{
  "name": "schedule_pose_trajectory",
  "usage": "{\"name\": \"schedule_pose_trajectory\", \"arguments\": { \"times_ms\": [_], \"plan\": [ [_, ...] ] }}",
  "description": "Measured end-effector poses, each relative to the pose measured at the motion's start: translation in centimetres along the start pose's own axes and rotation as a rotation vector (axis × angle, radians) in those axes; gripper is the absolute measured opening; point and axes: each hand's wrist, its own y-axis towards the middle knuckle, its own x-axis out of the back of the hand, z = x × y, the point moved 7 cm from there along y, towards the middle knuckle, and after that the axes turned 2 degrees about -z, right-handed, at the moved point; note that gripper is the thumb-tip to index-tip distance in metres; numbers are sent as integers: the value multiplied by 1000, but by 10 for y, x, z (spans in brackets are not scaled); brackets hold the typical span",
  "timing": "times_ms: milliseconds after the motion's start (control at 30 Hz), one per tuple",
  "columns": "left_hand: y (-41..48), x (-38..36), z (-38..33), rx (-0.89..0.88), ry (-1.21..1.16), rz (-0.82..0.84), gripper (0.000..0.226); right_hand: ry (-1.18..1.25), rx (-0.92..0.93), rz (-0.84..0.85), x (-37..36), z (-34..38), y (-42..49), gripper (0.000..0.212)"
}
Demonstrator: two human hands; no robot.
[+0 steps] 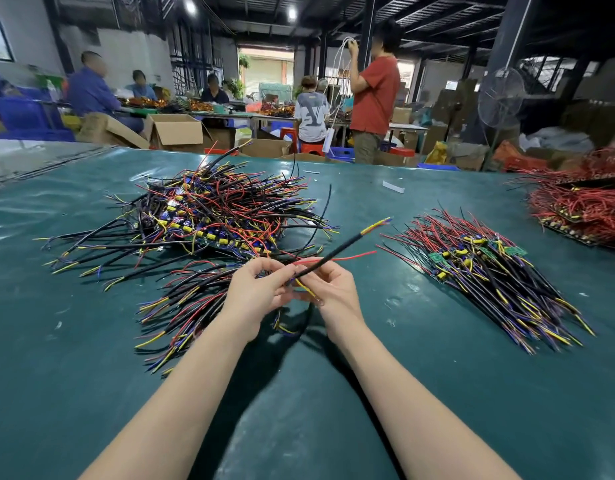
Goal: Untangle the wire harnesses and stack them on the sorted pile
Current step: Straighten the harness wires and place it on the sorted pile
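Observation:
A big tangled heap of wire harnesses [209, 216] lies at centre left on the green table [385, 358]; a looser bunch [181, 306] trails toward me. My left hand [254, 292] and my right hand [330, 289] meet above the table and pinch one harness [337, 252]. Its black sheathed cable points up and to the right, ending in yellow and blue tips, and a red wire runs out to the right. The sorted pile [486, 271] lies to the right, its wires laid parallel, with small green boards at the top.
A heap of red-wired boards [583, 206] sits at the far right edge. Small white scraps [392, 186] lie near the table's back edge. Beyond the table are several people at benches, cardboard boxes [176, 131] and a standing fan [500, 98].

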Motion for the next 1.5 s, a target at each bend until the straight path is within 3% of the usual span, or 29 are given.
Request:
{"name": "schedule_pose_trajectory", "arguments": {
  "times_ms": [200,467,600,900,1167,1367,1500],
  "plan": [
    [3,-1,0,-6,1,18,15,19,25,-122,11,3,4,22],
    [-1,-7,2,-35,184,152,30,12,4,-117,21,3,8,20],
    [0,-7,6,4,128,169,21,24,-18,-102,21,0,8,21],
    [4,-2,8,-38,56,63,10,-52,-52,-13,11,-3,8,17],
    [2,-6,16,-12,-150,-45,12,74,-107,-233,22,-16,8,24],
    [9,-3,20,115,-116,-20,18,-29,-74,-230,24,-13,13,28],
    [12,-12,18,91,-116,21,18,5,-13,-349,47,-1,20,29]
  ]
}}
